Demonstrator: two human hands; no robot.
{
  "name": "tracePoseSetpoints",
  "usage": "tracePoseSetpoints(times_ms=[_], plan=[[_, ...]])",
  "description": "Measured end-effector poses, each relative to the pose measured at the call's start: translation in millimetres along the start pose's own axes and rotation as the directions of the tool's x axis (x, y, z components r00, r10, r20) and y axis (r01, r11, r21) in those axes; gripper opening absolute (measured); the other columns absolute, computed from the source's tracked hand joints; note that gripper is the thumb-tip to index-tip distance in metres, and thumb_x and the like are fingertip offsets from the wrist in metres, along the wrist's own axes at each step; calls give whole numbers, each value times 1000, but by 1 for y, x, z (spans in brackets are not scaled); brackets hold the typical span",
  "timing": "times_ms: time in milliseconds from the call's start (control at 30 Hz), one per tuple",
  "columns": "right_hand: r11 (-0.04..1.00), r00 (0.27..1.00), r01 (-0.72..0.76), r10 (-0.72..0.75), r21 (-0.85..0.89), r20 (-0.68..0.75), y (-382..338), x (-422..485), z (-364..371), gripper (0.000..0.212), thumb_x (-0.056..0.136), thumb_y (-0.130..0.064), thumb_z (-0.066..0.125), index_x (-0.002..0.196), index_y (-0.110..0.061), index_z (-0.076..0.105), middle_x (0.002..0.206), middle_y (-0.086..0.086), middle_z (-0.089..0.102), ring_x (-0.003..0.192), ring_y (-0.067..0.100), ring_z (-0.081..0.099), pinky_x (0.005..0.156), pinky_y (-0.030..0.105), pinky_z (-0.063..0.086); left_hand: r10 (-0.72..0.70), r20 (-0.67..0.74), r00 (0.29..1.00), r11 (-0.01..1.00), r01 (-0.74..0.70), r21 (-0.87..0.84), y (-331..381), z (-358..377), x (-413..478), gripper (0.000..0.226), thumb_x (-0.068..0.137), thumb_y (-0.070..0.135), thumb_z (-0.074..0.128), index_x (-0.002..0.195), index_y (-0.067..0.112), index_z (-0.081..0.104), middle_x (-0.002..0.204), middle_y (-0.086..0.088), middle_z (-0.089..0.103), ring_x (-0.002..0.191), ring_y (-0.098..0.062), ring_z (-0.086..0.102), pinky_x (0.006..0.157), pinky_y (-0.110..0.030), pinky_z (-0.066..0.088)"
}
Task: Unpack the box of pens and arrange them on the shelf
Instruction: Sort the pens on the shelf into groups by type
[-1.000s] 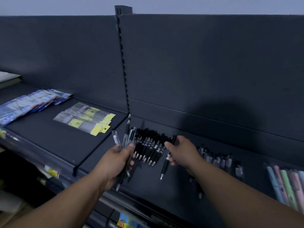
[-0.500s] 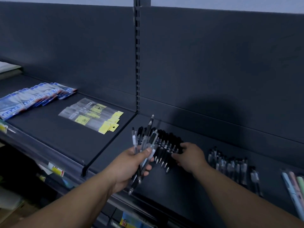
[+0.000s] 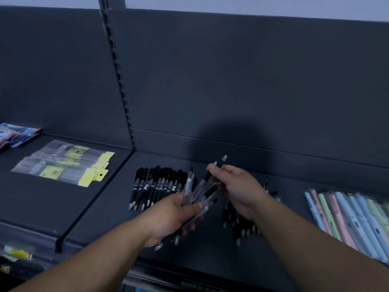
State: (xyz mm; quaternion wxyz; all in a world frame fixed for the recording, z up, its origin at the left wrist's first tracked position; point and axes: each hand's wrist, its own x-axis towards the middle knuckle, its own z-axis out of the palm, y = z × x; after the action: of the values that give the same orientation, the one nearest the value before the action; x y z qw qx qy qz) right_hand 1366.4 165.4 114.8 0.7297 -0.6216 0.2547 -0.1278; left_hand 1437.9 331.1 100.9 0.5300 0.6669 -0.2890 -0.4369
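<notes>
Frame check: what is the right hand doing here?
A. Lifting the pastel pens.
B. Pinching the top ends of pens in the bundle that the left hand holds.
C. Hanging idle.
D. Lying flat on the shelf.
B: the right hand curls its fingers round the upper ends of the bundle of pens, gripped lower down by the left hand.

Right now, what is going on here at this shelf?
A person is stocking pens on a dark shelf. The left hand grips a bundle of pens, and the right hand pinches a pen near the bundle's top. A row of black pens already lies on the shelf beside the hands.
</notes>
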Motion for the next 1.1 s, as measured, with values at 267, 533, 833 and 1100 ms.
tracePoseSetpoints(times_ms=[267,533,833,1100], plan=[[983,936,140,-92,121,-339,-10,-11,-52,18,81,-33,75,75,-18,68,60,-9,62,54,5,54,52,21,46,-6,6,1000,993,5,119,1,28,19,16,96,26,55,104,13,60,77,2,63,55,-10,53,47,-21,40],[964,921,199,-122,176,-369,-15,-14,-75,22,79,-33,77,81,-14,67,60,-5,58,48,5,51,51,21,47,-51,-251,967,990,15,-142,15,27,24,20,84,33,70,85,17,59,53,6,45,47,-7,41,46,-22,37],[990,979,109,-91,91,-182,-10,-22,-42,26,81,-34,75,63,-18,64,53,-1,53,50,11,52,61,28,52,13,-164,986,991,-36,-132,22,44,10,10,85,20,70,78,20,63,51,9,52,45,-5,42,41,-18,36],[995,996,89,-88,-54,25,-5,-26,-16,15,85,-26,71,85,-11,71,61,-2,62,55,9,56,58,24,51,-21,-138,990,999,15,-43,21,27,-2,13,83,20,71,94,14,67,75,-3,61,45,-6,42,44,-19,38]])
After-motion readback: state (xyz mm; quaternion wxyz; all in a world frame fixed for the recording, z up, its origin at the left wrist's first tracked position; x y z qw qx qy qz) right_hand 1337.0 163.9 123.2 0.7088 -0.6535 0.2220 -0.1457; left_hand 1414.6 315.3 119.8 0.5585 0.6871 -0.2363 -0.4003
